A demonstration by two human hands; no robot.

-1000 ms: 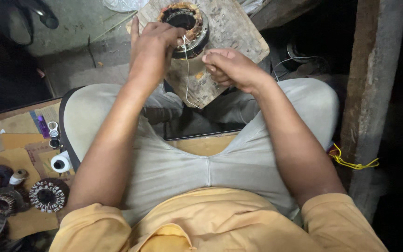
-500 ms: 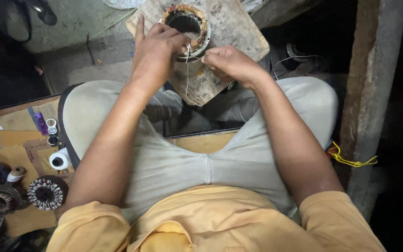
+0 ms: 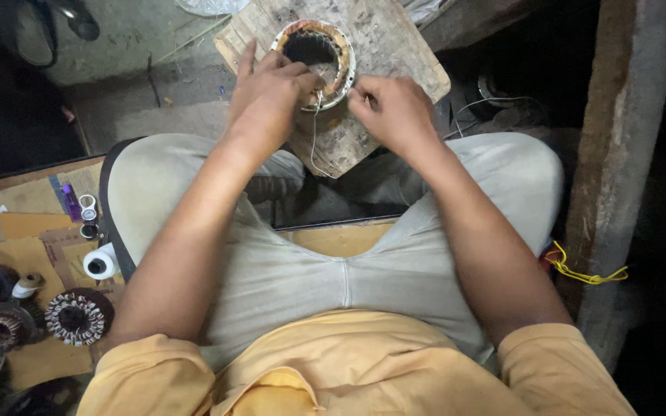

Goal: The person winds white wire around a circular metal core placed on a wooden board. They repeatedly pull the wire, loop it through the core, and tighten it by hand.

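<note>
Spare wound rings and white spool seen on floor at left, thin wire pinched in closed left hand, right hand closed on wire end, both touching motor ring, ring laid on wooden board.

The wooden board is mostly filled by the metal ring, with bare wood left at its far right. The left side is crowded by wound coils and a white spool, and the right is blocked by a post.
</note>
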